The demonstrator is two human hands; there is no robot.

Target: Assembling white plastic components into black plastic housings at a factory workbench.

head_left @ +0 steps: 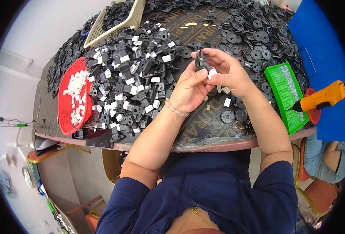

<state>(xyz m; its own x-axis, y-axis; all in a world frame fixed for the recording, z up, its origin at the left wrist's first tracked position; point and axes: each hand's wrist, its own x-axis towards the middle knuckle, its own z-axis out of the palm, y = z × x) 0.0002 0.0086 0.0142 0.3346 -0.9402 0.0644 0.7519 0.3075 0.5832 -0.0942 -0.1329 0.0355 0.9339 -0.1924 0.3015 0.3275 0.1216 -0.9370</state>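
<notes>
Between both hands, above the middle of the table, is a black plastic part (206,67) with a white cap-like piece (212,73) at its near end. My left hand (188,89) pinches the black part from the left, palm turned partly up. My right hand (231,73) closes on it from the other side, its thumb against the white piece. The fingers hide some of the part. To the left lies a heap of black parts (131,80), many with white pieces fitted. Black round discs (228,116) lie near my right forearm, and a loose white piece (227,102) rests among them.
A red basket (87,114) of white pieces stands at the left. The cream basket (135,17) is far left among black parts. At right are a green tray (296,126) of small metal pieces, an orange electric screwdriver (322,96) and a blue panel (320,43). Another person's leg (330,158) shows far right.
</notes>
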